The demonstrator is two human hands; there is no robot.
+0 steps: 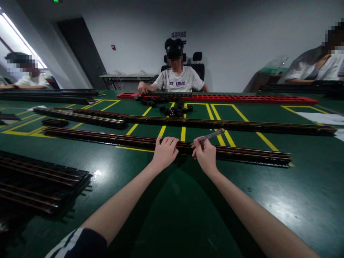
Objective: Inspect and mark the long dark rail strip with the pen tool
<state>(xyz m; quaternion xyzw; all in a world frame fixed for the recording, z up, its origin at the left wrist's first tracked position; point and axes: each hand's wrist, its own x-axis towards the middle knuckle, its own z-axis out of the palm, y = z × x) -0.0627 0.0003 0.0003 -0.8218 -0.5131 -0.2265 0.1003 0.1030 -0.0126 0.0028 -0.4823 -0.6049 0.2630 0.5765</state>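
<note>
While the left hand (164,154) lies spread on black rails (249,156), the right grip (206,156) pinches a clear tool (214,134).

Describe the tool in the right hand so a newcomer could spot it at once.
On the green table, the left hand touches a long dark rail. Beside it, the right hand holds the translucent pen-like tool. Its short, see-through body stands apart from the other dark rails.
</note>
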